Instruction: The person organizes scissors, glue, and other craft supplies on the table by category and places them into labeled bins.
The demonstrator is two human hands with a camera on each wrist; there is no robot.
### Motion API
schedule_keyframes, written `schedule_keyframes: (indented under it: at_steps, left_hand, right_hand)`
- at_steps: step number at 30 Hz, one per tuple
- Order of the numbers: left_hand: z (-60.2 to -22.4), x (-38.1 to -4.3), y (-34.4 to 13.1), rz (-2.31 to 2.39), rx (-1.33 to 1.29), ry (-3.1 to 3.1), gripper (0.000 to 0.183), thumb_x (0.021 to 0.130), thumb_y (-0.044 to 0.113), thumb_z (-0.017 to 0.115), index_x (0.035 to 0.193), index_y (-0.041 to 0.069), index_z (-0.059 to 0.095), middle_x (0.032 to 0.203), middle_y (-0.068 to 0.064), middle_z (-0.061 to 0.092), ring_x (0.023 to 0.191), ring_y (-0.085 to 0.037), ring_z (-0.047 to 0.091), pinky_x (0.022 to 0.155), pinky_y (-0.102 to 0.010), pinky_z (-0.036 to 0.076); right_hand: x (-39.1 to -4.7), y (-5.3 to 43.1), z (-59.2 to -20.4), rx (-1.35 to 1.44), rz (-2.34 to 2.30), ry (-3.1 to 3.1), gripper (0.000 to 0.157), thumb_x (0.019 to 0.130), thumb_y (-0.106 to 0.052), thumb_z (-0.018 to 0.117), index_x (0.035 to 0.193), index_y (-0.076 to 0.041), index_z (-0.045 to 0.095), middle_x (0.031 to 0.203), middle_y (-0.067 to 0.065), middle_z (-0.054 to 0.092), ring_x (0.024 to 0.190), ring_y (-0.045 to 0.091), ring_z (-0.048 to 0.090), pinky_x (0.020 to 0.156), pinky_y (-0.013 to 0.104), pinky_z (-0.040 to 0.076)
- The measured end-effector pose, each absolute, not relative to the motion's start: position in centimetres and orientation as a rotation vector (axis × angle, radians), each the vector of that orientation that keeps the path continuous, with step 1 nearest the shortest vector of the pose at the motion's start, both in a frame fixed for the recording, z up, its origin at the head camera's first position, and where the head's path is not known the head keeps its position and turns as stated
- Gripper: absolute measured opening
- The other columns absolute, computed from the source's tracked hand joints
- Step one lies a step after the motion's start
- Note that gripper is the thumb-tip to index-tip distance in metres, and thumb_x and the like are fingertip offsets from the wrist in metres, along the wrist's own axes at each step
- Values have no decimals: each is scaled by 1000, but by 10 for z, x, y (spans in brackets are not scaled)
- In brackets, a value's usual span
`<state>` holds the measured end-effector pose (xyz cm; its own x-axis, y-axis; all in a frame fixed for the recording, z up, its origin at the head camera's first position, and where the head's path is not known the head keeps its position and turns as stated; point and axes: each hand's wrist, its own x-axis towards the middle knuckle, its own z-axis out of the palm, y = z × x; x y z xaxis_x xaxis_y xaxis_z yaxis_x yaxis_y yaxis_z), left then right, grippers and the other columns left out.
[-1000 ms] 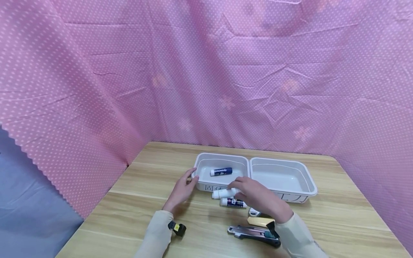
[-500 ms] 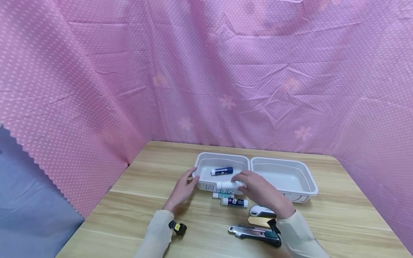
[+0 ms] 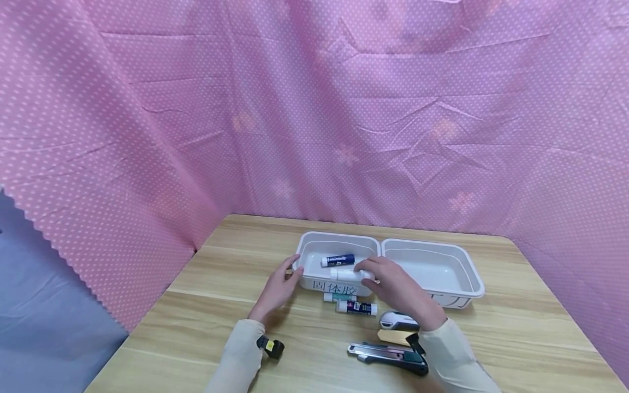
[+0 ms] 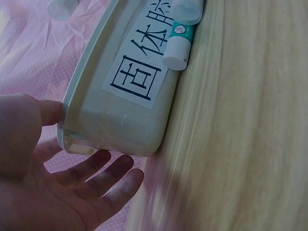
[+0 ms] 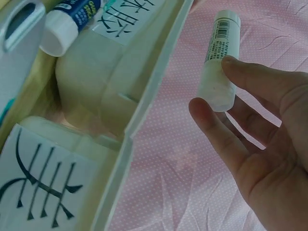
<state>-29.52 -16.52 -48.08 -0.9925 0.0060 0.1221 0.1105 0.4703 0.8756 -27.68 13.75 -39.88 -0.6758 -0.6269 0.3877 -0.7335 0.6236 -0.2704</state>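
Observation:
A white glue stick [image 3: 344, 274] is pinched between the thumb and fingers of my right hand [image 3: 395, 284], over the front part of the left white bin [image 3: 339, 236]. The right wrist view shows the barcode on this glue stick [image 5: 220, 57]. My left hand [image 3: 276, 289] holds the left bin's near left corner, thumb and forefinger at the rim and the other fingers loosely spread below it. A dark blue glue stick [image 3: 337, 260] lies inside that bin. In front of it, a green and white glue stick [image 3: 340, 297] and a navy one [image 3: 357, 308] lie on the table.
A second white bin [image 3: 432, 243] adjoins the first on the right, nothing lying in it. Several cutters lie near my right forearm: a white and grey one [image 3: 395, 321], a yellow one [image 3: 393, 336] and a dark utility knife [image 3: 388, 356]. Pink cloth [image 3: 344, 120] hangs behind the table.
My right hand has lifted the white glue stick away from the table, up and over the left bin's front rim. This uncovers the green glue stick and the white cutter. My left hand stays at the corner.

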Motion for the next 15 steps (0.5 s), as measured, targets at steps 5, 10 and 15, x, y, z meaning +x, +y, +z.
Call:
schedule_keyframes:
  at_steps: [5,10,15]
  left_hand:
    - [-481,-295,-166,-1578,-106,-2604,53,108,34,52,157,17,41,153,-23,48,124,-39,62,103,-52,54]
    - [-482,-295,-166,-1577,-110,-2605,53,108,34,52,157,17,41,154,-22,46,125,-39,61,104,-52,54]
    - [-482,-295,-166,-1573,-105,-2604,53,108,34,52,157,18,41,156,-22,45,126,-40,61,105,-52,53]
  right_hand:
    - [-280,136,-403,1133,627,-2562,32,88,-4,79,118,-14,72,113,0,72,101,15,68,88,33,61]
    - [-282,135,-408,1106,649,-2559,33,88,-4,79,118,-14,72,114,1,72,104,17,68,90,35,61]
    - [-282,135,-412,1058,676,-2581,33,87,-3,80,117,-14,72,113,0,72,104,17,68,90,36,61]
